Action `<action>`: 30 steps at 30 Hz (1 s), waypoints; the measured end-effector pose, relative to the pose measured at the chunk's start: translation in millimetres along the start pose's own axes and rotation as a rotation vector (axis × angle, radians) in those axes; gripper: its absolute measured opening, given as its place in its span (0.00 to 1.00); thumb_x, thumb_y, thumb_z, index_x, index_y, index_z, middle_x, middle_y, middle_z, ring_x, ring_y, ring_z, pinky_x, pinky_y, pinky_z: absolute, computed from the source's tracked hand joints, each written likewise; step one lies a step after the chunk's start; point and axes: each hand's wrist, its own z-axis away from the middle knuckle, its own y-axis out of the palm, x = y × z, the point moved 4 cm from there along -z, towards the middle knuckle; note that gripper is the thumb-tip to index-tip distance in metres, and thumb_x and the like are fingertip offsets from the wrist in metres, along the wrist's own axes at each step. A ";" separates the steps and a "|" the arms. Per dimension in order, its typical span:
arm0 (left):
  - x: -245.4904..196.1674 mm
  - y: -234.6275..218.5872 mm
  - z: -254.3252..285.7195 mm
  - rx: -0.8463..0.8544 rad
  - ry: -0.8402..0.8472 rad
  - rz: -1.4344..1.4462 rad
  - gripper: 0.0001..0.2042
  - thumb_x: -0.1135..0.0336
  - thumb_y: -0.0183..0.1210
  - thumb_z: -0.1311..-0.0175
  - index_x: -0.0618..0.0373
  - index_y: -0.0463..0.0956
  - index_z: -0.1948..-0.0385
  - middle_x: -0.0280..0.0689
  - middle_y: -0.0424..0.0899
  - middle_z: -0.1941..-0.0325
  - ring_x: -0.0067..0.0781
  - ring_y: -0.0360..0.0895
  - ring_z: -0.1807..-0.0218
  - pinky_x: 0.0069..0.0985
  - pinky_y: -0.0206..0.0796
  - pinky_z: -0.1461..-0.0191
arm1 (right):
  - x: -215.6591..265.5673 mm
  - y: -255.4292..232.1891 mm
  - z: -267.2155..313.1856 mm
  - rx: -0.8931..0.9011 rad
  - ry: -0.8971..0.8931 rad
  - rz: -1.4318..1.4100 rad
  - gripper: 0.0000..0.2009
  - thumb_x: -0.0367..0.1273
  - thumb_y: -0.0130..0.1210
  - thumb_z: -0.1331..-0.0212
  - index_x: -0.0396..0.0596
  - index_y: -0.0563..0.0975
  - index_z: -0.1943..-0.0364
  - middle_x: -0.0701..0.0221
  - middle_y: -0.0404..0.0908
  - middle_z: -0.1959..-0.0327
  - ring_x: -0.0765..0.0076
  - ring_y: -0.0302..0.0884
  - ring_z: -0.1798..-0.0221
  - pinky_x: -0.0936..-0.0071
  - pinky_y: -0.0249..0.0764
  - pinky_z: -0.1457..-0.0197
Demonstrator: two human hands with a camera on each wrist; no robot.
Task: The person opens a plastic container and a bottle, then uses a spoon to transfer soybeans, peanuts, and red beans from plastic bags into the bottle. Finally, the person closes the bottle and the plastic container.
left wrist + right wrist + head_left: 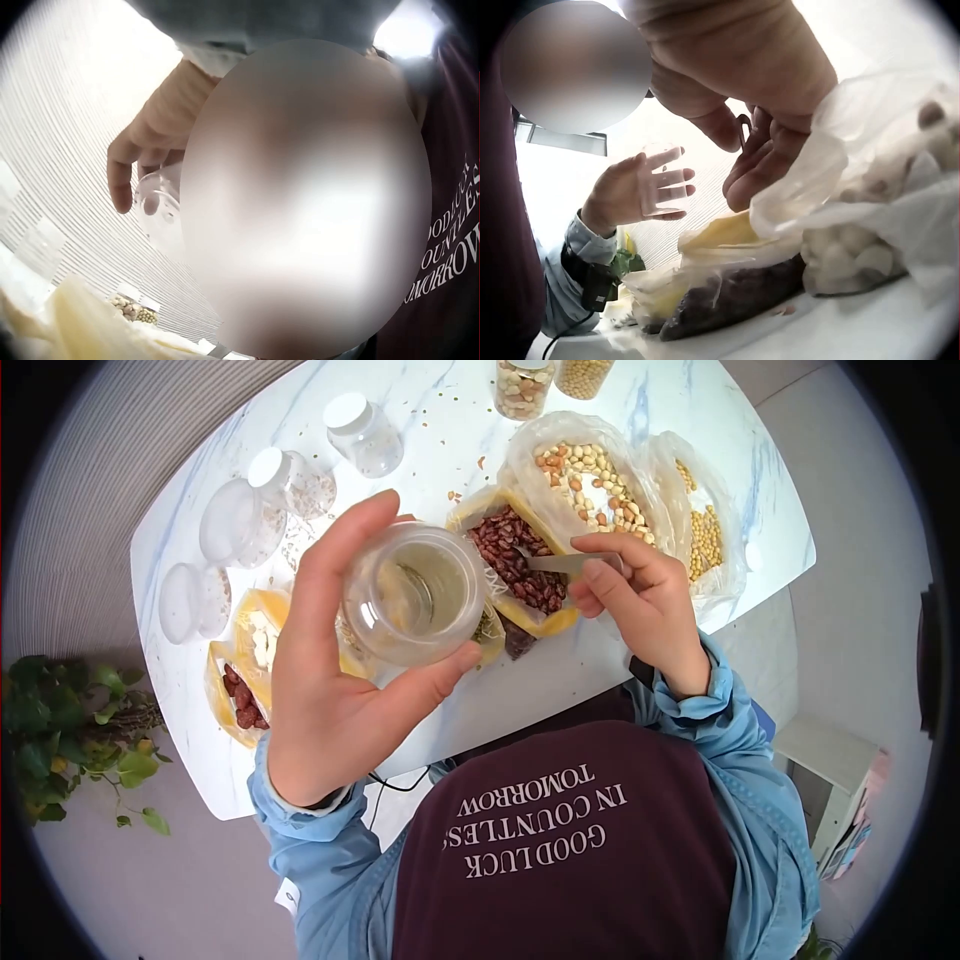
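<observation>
My left hand (pixel 335 700) grips a clear plastic jar (pixel 375 595) round its side, fingers on one side and thumb on the other. The jar is lidless and its open mouth faces the head camera. Between thumb and fingers, my right hand (pixel 645 600) pinches a metal spoon (pixel 560 562). Its far end reaches over a yellow-edged bag (pixel 560 622) of dark red beans (pixel 505 550). In the right wrist view, the right hand (pixel 757 112) hangs beside the bags, and the left hand (pixel 619 187) holds the jar (pixel 664 184) up further back.
Bags of peanuts (pixel 620 510) and yellow beans (pixel 705 525) lie on the right. At the left stand several jars, one white-lidded (pixel 365 440). Two filled jars, one of them with nuts (pixel 522 390), stand at the far edge. A bag of red dates (pixel 243 700) lies near the left forearm.
</observation>
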 end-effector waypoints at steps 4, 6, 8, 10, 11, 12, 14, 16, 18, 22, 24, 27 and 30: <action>0.6 0.7 -1.2 0.057 0.027 -0.183 0.42 0.71 0.73 0.60 0.62 0.60 0.38 0.42 0.70 0.42 0.32 0.68 0.41 0.30 0.59 0.37 | -5.0 -3.8 -1.5 0.063 0.115 -0.072 0.11 0.27 0.50 0.37 0.41 0.74 0.51 0.69 0.81 0.69 0.79 0.79 0.69 0.82 0.76 0.67; 0.4 1.6 -0.3 0.073 0.028 -0.290 0.41 0.68 0.74 0.62 0.61 0.63 0.40 0.38 0.71 0.43 0.31 0.69 0.43 0.28 0.60 0.39 | -5.9 -5.1 -1.3 0.049 0.165 -0.113 0.11 0.28 0.49 0.36 0.41 0.74 0.52 0.67 0.81 0.69 0.77 0.79 0.69 0.80 0.76 0.67; 0.4 3.0 -0.4 0.098 0.031 -0.335 0.41 0.69 0.74 0.62 0.61 0.63 0.40 0.38 0.71 0.43 0.31 0.69 0.43 0.28 0.60 0.39 | -5.1 -8.6 -2.3 0.016 0.202 -0.155 0.11 0.29 0.48 0.35 0.40 0.74 0.53 0.65 0.81 0.69 0.75 0.80 0.69 0.79 0.77 0.67; 0.1 3.8 -0.6 0.118 0.015 -0.365 0.40 0.69 0.74 0.63 0.60 0.64 0.40 0.38 0.71 0.43 0.30 0.69 0.43 0.29 0.59 0.38 | -7.0 -12.9 -3.1 -0.005 0.237 -0.225 0.11 0.31 0.46 0.34 0.40 0.74 0.54 0.63 0.81 0.69 0.73 0.80 0.70 0.78 0.78 0.67; 0.2 4.7 -0.6 0.121 0.010 -0.357 0.40 0.69 0.73 0.62 0.60 0.64 0.40 0.38 0.71 0.43 0.30 0.69 0.43 0.29 0.59 0.38 | -7.8 -15.3 -3.4 -0.014 0.255 -0.260 0.12 0.32 0.46 0.34 0.40 0.75 0.54 0.62 0.81 0.69 0.72 0.80 0.70 0.77 0.78 0.68; 0.9 6.0 -0.6 0.123 0.004 -0.350 0.40 0.70 0.73 0.62 0.60 0.64 0.40 0.39 0.71 0.42 0.30 0.69 0.42 0.29 0.59 0.38 | -7.9 -17.7 -3.8 -0.027 0.272 -0.303 0.12 0.33 0.46 0.34 0.39 0.75 0.54 0.61 0.81 0.69 0.71 0.80 0.70 0.76 0.79 0.68; 3.7 7.5 -1.3 0.133 -0.006 -0.344 0.40 0.70 0.73 0.61 0.60 0.64 0.40 0.39 0.71 0.43 0.31 0.69 0.42 0.28 0.59 0.38 | -6.3 -22.8 -4.8 -0.045 0.303 -0.386 0.13 0.34 0.45 0.34 0.39 0.75 0.55 0.60 0.82 0.70 0.70 0.81 0.71 0.75 0.79 0.68; 6.9 8.3 -2.4 0.147 -0.012 -0.350 0.40 0.70 0.73 0.61 0.61 0.63 0.40 0.39 0.72 0.44 0.31 0.70 0.43 0.28 0.59 0.38 | -2.5 -29.9 -6.7 -0.043 0.272 -0.435 0.13 0.34 0.45 0.34 0.38 0.75 0.55 0.60 0.82 0.71 0.69 0.81 0.73 0.75 0.79 0.69; 8.7 10.2 -3.4 0.167 -0.024 -0.367 0.40 0.70 0.73 0.60 0.61 0.63 0.40 0.40 0.72 0.44 0.32 0.70 0.42 0.28 0.60 0.38 | 4.3 -35.7 -8.8 -0.050 0.225 -0.476 0.13 0.34 0.45 0.34 0.38 0.75 0.56 0.61 0.82 0.72 0.69 0.80 0.74 0.75 0.79 0.70; 10.0 15.7 -4.2 0.217 -0.015 -0.434 0.40 0.69 0.74 0.60 0.62 0.64 0.40 0.43 0.74 0.45 0.32 0.72 0.43 0.27 0.62 0.39 | 28.8 -43.2 -11.0 -0.068 0.073 -0.499 0.14 0.34 0.44 0.34 0.38 0.75 0.55 0.62 0.82 0.74 0.70 0.80 0.76 0.76 0.79 0.72; 11.3 19.5 -4.7 0.202 0.040 -0.429 0.38 0.61 0.73 0.60 0.62 0.66 0.42 0.44 0.78 0.54 0.41 0.74 0.52 0.32 0.65 0.48 | 43.1 -42.3 -9.2 -0.068 0.013 -0.482 0.14 0.34 0.45 0.34 0.38 0.75 0.55 0.62 0.82 0.74 0.71 0.80 0.77 0.77 0.78 0.72; 14.5 22.4 -3.9 0.191 0.086 -0.417 0.38 0.57 0.73 0.60 0.62 0.67 0.44 0.45 0.80 0.59 0.46 0.77 0.58 0.34 0.67 0.54 | 60.5 -33.2 -3.8 -0.019 -0.053 -0.427 0.14 0.34 0.44 0.34 0.38 0.76 0.56 0.61 0.82 0.74 0.71 0.80 0.77 0.76 0.77 0.71; 14.4 23.3 -4.3 0.192 0.092 -0.416 0.38 0.56 0.73 0.59 0.62 0.67 0.44 0.46 0.80 0.60 0.47 0.78 0.59 0.35 0.68 0.55 | 76.4 -16.4 4.6 -0.051 -0.108 -0.252 0.14 0.34 0.44 0.35 0.36 0.74 0.57 0.60 0.82 0.76 0.69 0.78 0.77 0.73 0.77 0.72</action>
